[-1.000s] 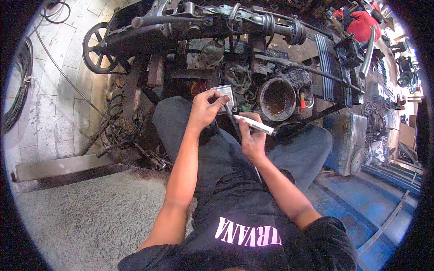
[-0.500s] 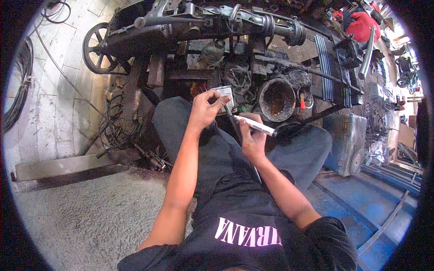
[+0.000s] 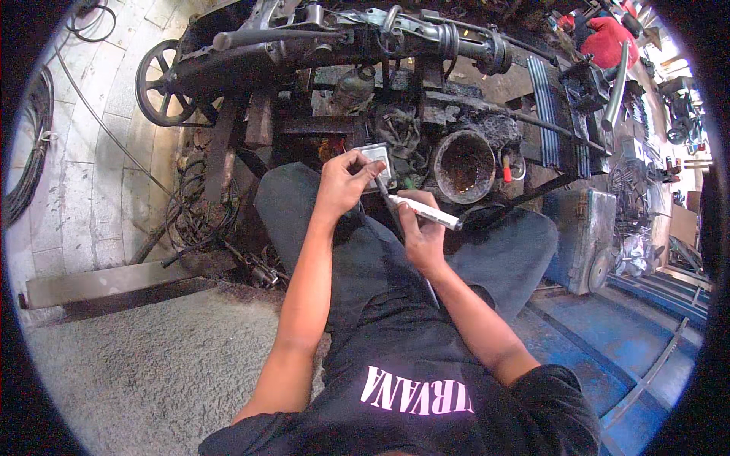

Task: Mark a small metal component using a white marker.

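My left hand (image 3: 344, 181) is closed, thumb and fingers pinching the upper end of a thin dark metal rod (image 3: 392, 204). The rod slants down between my legs toward my shirt, its middle partly hidden by my right hand. Gripped in my right hand (image 3: 423, 234) is a white marker pen (image 3: 430, 212), its writing end against or very close to the rod just below my left fingertips. Whether my right fingers also touch the rod, I cannot tell. Behind my left fingertips lies a small square pale tray or case (image 3: 377, 158), partly covered by them.
A long greasy machine (image 3: 357, 39) with a spoked wheel (image 3: 164, 82) spans the far side. Past my knees sits a dirty round bowl (image 3: 465, 169) beside a red-handled tool (image 3: 507, 169). A blue-grey case (image 3: 591, 239) stands right; cables (image 3: 196, 209) lie left.
The view has shifted very slightly. Both hands keep their grips, and the marker stays by the rod with hardly any movement.
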Demonstrator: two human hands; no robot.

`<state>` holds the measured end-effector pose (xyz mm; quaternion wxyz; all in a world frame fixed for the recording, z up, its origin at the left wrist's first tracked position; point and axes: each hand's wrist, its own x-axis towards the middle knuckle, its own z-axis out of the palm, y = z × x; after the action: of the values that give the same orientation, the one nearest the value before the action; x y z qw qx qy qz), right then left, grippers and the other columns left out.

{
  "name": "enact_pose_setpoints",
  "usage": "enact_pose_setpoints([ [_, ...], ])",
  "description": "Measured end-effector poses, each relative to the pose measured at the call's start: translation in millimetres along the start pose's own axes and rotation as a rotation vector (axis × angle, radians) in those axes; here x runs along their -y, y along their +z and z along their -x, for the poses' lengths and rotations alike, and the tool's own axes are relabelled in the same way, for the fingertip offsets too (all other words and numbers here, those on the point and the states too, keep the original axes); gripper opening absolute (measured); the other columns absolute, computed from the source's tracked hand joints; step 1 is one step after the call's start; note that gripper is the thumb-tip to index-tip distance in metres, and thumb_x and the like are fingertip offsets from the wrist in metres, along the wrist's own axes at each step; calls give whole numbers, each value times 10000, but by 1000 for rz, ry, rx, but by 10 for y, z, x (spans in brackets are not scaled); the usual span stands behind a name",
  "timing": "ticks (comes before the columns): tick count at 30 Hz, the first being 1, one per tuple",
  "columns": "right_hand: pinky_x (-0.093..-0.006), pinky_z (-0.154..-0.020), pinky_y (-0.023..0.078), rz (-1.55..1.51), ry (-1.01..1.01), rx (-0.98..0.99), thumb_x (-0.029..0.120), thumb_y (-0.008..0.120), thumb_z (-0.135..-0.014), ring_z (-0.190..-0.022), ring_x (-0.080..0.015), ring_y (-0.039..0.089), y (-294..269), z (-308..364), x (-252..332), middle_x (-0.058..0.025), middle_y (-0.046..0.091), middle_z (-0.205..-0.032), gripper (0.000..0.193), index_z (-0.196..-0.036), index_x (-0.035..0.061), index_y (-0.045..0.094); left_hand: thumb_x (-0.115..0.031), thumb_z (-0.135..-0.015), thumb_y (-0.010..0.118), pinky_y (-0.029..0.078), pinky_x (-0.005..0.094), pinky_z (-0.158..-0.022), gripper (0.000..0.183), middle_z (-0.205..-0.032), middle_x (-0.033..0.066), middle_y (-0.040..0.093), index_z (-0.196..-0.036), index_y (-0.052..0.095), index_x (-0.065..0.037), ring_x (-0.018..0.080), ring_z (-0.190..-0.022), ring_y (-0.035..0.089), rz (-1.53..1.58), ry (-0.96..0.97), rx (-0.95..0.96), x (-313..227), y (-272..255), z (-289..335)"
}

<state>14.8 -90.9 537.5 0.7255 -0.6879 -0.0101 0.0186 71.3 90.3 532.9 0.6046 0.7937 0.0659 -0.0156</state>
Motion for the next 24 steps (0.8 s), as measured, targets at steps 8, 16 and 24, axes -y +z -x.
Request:
enact_pose_setpoints([
  [8, -269, -781, 506, -61, 156, -20, 70, 588, -1013, -863, -121, 604, -147, 68, 23, -72, 685, -993, 248, -1256, 19, 579, -266, -904, 785, 389, 256, -569, 317, -672, -36, 573, -761, 656, -14, 42, -643, 462, 76, 14, -52, -14, 55, 22],
  [16, -290, -658, 540, -189, 363, 139, -45, 621, -922, -805, -145, 650, -439, 426, 268, -73, 632, -957, 395, -1303, 9, 527, -280, -976, 699, 410, 207, -584, 273, -781, -10, 638, -929, 722, -12, 44, -667, 536, 268, 47, -14, -103, 63, 39],
  [24, -297, -773, 548, -305, 256, 19, -63, 634, -896, -836, -169, 658, -559, 205, 735, -112, 629, -983, 383, -1251, 1, 508, -524, -1074, 380, 437, 271, -528, 631, -725, 56, 659, -857, 694, -21, 128, -586, 580, 422, -59, 191, -463, 120, 282],
])
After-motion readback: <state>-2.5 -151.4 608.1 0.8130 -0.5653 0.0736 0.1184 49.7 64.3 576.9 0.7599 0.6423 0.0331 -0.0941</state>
